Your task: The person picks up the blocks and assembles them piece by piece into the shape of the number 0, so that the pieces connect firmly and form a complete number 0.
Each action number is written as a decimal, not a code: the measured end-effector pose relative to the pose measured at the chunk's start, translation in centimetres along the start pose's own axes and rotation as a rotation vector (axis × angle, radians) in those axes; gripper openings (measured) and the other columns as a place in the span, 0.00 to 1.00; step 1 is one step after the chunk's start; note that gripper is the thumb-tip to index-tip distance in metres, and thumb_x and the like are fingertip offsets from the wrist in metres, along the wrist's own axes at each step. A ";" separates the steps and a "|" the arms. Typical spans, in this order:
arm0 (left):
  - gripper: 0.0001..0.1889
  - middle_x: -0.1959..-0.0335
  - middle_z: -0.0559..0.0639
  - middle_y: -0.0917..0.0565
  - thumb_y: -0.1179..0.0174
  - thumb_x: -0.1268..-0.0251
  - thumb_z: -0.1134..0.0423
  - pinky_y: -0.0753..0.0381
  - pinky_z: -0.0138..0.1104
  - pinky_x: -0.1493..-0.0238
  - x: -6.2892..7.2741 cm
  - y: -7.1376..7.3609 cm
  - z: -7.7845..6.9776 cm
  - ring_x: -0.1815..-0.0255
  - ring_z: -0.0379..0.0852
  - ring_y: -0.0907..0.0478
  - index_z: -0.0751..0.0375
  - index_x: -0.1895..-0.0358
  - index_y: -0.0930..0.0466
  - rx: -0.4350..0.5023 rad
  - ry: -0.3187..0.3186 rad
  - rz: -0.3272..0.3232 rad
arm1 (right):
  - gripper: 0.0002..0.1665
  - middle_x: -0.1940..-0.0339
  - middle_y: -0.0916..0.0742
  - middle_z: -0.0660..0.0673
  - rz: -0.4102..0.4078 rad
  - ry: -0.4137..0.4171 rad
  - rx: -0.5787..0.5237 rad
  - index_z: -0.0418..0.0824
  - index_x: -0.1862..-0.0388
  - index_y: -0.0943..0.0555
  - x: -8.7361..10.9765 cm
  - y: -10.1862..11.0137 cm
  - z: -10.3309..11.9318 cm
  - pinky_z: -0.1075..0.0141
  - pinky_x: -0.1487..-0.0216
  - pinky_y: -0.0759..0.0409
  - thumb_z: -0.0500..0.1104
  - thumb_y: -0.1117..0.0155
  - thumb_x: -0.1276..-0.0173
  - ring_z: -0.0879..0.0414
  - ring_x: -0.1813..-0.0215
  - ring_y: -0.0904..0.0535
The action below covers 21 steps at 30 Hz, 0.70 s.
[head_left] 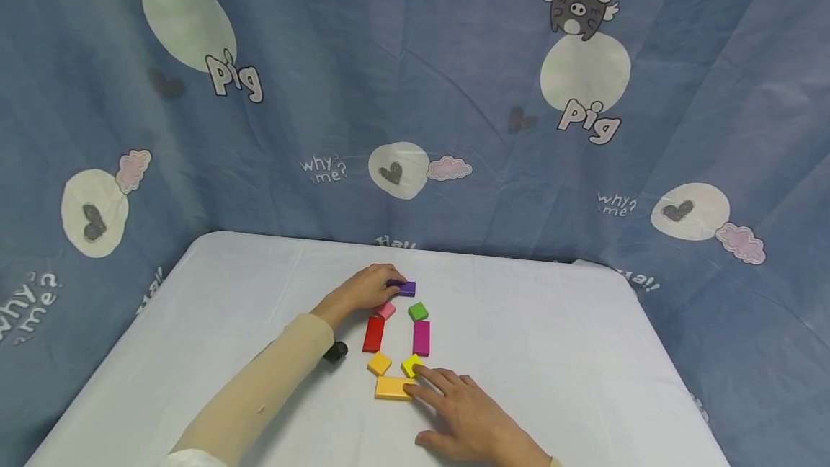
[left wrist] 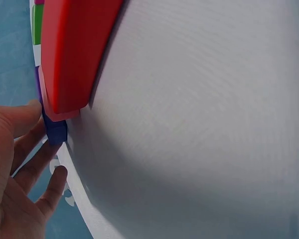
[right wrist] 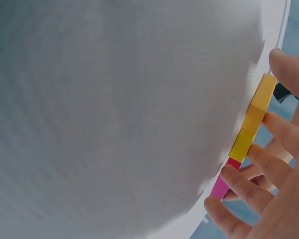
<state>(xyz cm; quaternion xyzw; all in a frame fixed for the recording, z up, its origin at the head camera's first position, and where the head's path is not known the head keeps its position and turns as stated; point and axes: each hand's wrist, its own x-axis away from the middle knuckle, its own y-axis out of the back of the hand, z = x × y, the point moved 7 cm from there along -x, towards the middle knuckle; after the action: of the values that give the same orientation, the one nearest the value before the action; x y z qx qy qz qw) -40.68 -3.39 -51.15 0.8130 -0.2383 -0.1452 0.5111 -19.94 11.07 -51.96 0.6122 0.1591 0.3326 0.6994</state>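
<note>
At the far end of a ring of coloured blocks, my left hand (head_left: 371, 287) pinches a purple rectangular block (head_left: 407, 289) between thumb and fingers. The left wrist view shows that block's end (left wrist: 57, 132) between them. Just below lie a pink square block (head_left: 386, 310) and a red rectangular block (head_left: 373, 334). My right hand (head_left: 472, 415) is at the near end with fingers spread. Its index fingertip rests on a long orange block (head_left: 391, 388), and another finger is at a yellow square block (head_left: 409, 364).
A green square block (head_left: 418, 311) and a magenta rectangular block (head_left: 421, 338) form the right side. A smaller orange square (head_left: 379, 362) lies at lower left. Beside my left forearm is a black object (head_left: 336, 352), partly hidden. A blue printed curtain (head_left: 415, 92) hangs behind the white table (head_left: 551, 337).
</note>
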 end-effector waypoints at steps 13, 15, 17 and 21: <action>0.12 0.48 0.48 0.17 0.41 0.31 0.66 0.31 0.44 0.35 0.3 0.0 -0.1 0.41 0.47 0.25 0.54 0.47 0.16 0.056 -0.017 -0.009 | 0.40 0.25 0.35 0.54 -0.004 0.010 -0.004 0.65 0.26 0.38 0.0 -0.1 -0.1 0.47 0.39 0.28 0.73 0.46 0.35 0.52 0.30 0.34; 0.12 0.48 0.48 0.17 0.41 0.31 0.66 0.31 0.44 0.35 0.3 0.0 -0.1 0.41 0.47 0.25 0.54 0.47 0.15 0.064 -0.018 -0.011 | 0.40 0.25 0.35 0.54 0.000 0.009 -0.008 0.65 0.26 0.38 0.0 -0.1 -0.1 0.47 0.38 0.28 0.73 0.46 0.35 0.52 0.30 0.34; 0.12 0.48 0.48 0.17 0.41 0.31 0.66 0.31 0.44 0.35 0.3 0.0 -0.1 0.41 0.47 0.25 0.54 0.48 0.15 0.069 -0.020 -0.012 | 0.40 0.25 0.35 0.54 0.000 0.009 -0.008 0.65 0.26 0.38 0.0 -0.1 -0.1 0.47 0.38 0.28 0.73 0.46 0.35 0.52 0.30 0.34; 0.12 0.48 0.48 0.17 0.41 0.31 0.67 0.31 0.44 0.35 0.3 0.1 -0.2 0.41 0.47 0.25 0.54 0.48 0.15 0.072 -0.021 -0.009 | 0.40 0.25 0.35 0.54 0.000 0.008 -0.006 0.65 0.26 0.38 0.0 -0.1 -0.1 0.47 0.38 0.28 0.73 0.46 0.35 0.52 0.30 0.34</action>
<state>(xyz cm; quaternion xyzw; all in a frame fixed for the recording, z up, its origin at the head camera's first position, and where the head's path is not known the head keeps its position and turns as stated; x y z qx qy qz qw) -40.32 -3.43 -50.98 0.8302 -0.2451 -0.1475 0.4784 -20.00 11.11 -52.09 0.6088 0.1612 0.3356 0.7005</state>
